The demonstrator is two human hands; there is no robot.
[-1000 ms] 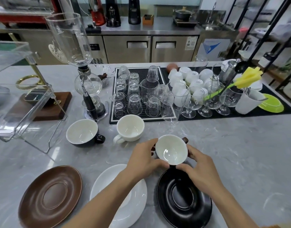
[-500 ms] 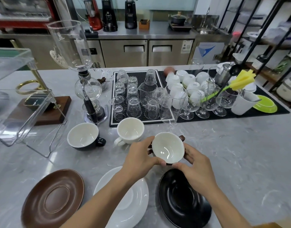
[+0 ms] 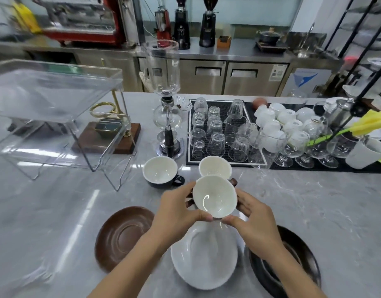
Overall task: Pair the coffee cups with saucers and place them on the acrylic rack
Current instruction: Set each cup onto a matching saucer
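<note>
Both hands hold a brown cup with a white inside above the counter, over the far edge of the white saucer. My left hand grips its left side and my right hand its right side. A brown saucer lies to the left and a black saucer to the right, partly under my right forearm. A black cup and a white cup stand behind. The clear acrylic rack stands at the left.
A glass siphon brewer stands behind the black cup. A black mat carries several upturned glasses, white cups and stemmed glasses to the right. A wooden stand with a brass ring sits behind the rack.
The held cup has shifted left, from above the black saucer to above the white saucer, and the camera has turned left so the rack shows more fully.
</note>
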